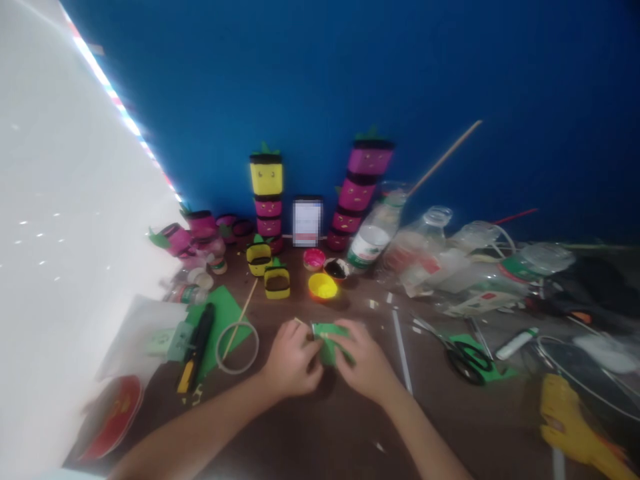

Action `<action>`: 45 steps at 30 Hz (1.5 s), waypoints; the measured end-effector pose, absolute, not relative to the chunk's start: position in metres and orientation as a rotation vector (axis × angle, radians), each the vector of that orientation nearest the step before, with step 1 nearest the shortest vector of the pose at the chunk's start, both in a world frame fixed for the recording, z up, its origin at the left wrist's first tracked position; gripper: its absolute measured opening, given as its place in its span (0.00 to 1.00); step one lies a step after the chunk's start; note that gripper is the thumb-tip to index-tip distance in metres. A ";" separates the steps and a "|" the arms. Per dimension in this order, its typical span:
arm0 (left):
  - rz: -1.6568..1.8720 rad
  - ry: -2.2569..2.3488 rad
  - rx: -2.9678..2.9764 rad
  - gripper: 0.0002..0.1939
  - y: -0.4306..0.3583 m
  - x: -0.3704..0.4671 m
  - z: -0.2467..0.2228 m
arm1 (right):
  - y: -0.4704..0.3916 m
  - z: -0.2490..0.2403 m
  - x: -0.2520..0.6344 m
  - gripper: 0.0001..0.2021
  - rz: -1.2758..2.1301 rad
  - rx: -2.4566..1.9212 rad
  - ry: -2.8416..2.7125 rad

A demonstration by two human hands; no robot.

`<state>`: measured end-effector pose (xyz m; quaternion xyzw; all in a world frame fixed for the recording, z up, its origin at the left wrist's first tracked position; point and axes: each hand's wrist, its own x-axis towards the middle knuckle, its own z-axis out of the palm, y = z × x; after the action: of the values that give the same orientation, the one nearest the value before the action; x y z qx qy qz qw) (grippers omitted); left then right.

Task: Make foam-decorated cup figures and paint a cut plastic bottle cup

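Between my two hands is a small green piece (329, 353), likely paper or thin foam, held just above the dark tabletop. My left hand (294, 360) is closed, its fingers curled around the left edge of that piece. On the other side, my right hand (364, 360) pinches it, thumb and fingers on its right part. Blur hides the exact finger contact. Just beyond them stand a bottle-cap-sized cup of yellow paint (323, 287) and two small yellow pots (277, 283) with black rims.
Left lie a green sheet (225, 307), a black-and-yellow cutter (200, 343) and a clear ring (237, 347). Scissors (467, 360) and a yellow glue gun (565, 413) lie right. Plastic bottles (375, 233) crowd the back right, near stacked purple pots (357, 193).
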<state>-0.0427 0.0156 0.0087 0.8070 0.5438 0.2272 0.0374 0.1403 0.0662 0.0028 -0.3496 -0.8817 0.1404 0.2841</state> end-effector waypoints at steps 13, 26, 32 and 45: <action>0.707 1.605 2.531 0.13 0.017 -0.042 0.008 | 0.064 0.006 0.140 0.13 0.383 -0.886 -2.444; 0.800 1.570 2.540 0.13 0.016 -0.045 0.008 | 0.066 0.009 0.141 0.11 0.419 -0.929 -2.351; 0.810 1.592 2.550 0.13 0.014 -0.048 0.005 | 0.068 0.047 0.161 0.12 0.343 -1.069 -2.321; 0.910 1.537 2.569 0.13 0.010 -0.043 0.006 | -0.007 -0.003 0.444 0.21 -0.093 -2.123 -1.929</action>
<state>-0.0434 0.0100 0.0061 0.8211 0.4911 0.2909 0.0064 0.4440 -0.0066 -0.0026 -0.7329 -0.6660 -0.0322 0.1354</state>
